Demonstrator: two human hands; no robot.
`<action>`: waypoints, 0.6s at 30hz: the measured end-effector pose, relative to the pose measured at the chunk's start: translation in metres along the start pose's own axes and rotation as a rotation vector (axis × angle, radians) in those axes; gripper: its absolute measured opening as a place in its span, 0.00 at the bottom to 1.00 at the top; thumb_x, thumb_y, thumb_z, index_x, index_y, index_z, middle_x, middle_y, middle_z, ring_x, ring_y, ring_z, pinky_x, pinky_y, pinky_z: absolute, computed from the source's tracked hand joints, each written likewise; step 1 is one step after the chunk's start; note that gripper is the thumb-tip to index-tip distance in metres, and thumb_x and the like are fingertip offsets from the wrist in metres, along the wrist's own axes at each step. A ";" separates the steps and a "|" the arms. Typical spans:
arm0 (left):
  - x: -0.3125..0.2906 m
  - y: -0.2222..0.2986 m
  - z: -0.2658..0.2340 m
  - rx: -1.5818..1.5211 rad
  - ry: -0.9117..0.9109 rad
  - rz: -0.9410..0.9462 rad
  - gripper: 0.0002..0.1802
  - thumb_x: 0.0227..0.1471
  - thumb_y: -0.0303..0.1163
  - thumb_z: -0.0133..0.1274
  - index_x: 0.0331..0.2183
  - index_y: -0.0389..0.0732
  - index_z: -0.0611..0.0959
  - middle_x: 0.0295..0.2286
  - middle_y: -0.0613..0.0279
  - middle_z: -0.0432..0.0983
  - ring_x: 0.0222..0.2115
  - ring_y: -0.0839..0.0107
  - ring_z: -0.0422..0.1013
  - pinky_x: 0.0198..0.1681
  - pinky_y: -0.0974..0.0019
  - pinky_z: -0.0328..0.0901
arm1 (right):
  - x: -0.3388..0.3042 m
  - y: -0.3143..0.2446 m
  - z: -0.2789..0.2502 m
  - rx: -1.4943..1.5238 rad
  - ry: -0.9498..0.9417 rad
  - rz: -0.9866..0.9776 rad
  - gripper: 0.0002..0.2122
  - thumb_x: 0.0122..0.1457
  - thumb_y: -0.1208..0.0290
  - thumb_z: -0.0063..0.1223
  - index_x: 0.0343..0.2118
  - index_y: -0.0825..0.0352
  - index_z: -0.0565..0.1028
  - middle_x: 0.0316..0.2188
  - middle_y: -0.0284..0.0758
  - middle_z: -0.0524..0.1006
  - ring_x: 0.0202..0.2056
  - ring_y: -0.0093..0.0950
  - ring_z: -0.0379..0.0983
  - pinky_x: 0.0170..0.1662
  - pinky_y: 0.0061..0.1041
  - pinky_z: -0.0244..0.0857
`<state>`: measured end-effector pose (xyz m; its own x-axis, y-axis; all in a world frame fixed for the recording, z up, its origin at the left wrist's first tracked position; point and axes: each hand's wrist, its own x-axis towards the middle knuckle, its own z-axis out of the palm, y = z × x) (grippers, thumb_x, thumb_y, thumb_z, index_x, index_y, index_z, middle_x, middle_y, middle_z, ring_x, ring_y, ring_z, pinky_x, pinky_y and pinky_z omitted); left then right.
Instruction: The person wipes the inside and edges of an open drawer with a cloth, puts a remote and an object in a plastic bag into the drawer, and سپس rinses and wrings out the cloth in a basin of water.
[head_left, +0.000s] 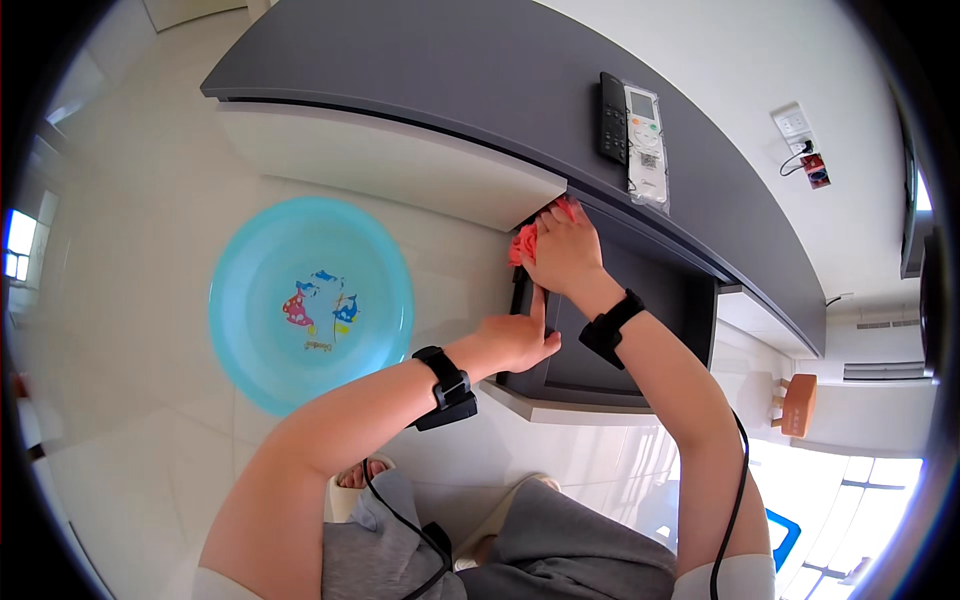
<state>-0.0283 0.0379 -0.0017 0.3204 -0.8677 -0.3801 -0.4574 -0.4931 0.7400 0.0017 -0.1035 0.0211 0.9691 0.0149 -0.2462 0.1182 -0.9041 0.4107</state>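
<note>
A pink-red cloth (pixel 524 244) is bunched under the fingers of my right hand (pixel 568 252), which presses it at the far left corner of an open drawer. The drawer (pixel 625 378) is dark grey inside with a pale front, pulled out from a low cabinet. My left hand (pixel 512 340) lies by the drawer's left side, its index finger stretched toward my right wrist and its thumb apart. Nothing shows in the left hand. Part of the cloth is hidden beneath my right hand.
A light-blue basin (pixel 235 300) with cartoon prints stands on the floor to the left. On the grey cabinet top (pixel 420 75) lie a black remote (pixel 612 118) and a white remote in clear wrap (pixel 646 145). An orange stool (pixel 797 405) stands far right.
</note>
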 end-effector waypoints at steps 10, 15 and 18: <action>0.000 -0.024 -0.018 0.045 -0.117 0.041 0.35 0.57 0.52 0.38 0.52 0.30 0.62 0.27 0.47 0.77 0.29 0.51 0.73 0.33 0.53 0.67 | -0.004 -0.013 -0.004 -0.061 -0.265 -0.249 0.20 0.54 0.56 0.38 0.35 0.65 0.80 0.38 0.37 0.78 0.48 0.31 0.67 0.62 0.31 0.39; -0.010 -0.053 -0.061 0.308 -0.240 -0.062 0.20 0.52 0.41 0.43 0.33 0.34 0.80 0.32 0.49 0.77 0.36 0.52 0.73 0.37 0.53 0.67 | -0.040 -0.034 -0.021 0.075 -0.322 -0.348 0.20 0.54 0.56 0.36 0.29 0.63 0.80 0.33 0.35 0.79 0.45 0.32 0.70 0.57 0.28 0.49; -0.012 -0.060 -0.074 0.373 -0.134 -0.131 0.16 0.48 0.35 0.44 0.29 0.34 0.81 0.31 0.48 0.77 0.34 0.51 0.73 0.37 0.54 0.67 | -0.059 -0.042 -0.020 0.159 -0.438 -0.478 0.20 0.54 0.57 0.35 0.27 0.63 0.81 0.32 0.34 0.79 0.44 0.32 0.70 0.53 0.26 0.55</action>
<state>0.0572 0.0824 -0.0008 0.2962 -0.7841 -0.5453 -0.6971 -0.5678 0.4378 -0.0565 -0.0577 0.0359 0.6366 0.2854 -0.7164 0.4471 -0.8935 0.0414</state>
